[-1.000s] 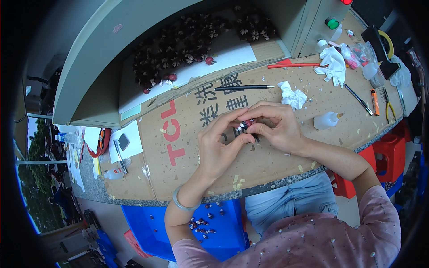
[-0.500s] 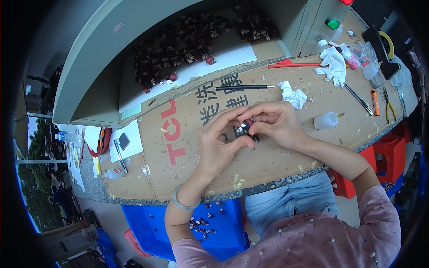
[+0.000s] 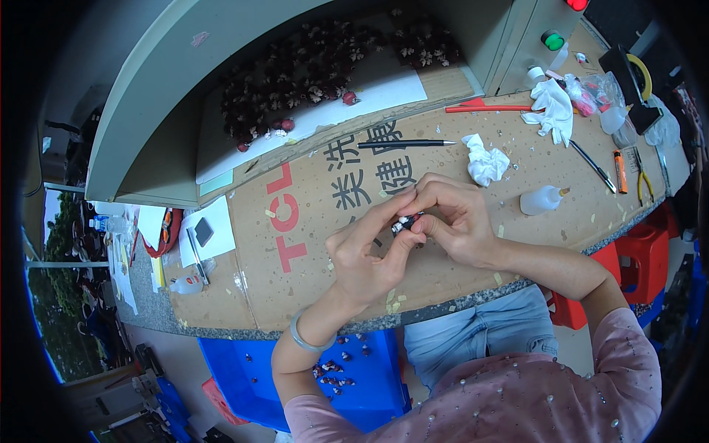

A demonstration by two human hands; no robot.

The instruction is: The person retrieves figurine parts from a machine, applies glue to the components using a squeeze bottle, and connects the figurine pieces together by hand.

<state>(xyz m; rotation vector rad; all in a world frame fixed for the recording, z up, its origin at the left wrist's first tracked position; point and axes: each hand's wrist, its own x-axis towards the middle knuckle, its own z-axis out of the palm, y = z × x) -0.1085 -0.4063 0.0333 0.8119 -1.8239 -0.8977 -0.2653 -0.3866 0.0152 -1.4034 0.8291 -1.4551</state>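
Observation:
Between my two hands, over the cardboard-covered bench, is a small dark red and white figurine (image 3: 403,223). My right hand (image 3: 459,230) pinches it from the right with thumb and fingers. From the left, my left hand (image 3: 367,249) closes on it, the thumb below and the fingertips above. The fingers hide much of the figurine. Many similar small pieces (image 3: 295,77) lie massed inside the grey open-fronted booth (image 3: 140,111) beyond my hands.
A black pen (image 3: 406,143), crumpled tissue (image 3: 487,161) and a white squeeze bottle (image 3: 541,200) lie beyond and right of my hands. Pliers (image 3: 645,177) and an orange tube (image 3: 620,171) are farther right. Below the bench edge sits a blue bin (image 3: 244,376) with several pieces.
Both hands have drawn closer together and slightly lower around the figurine. My left thumb and fingers, spread wider before, have closed in on it.

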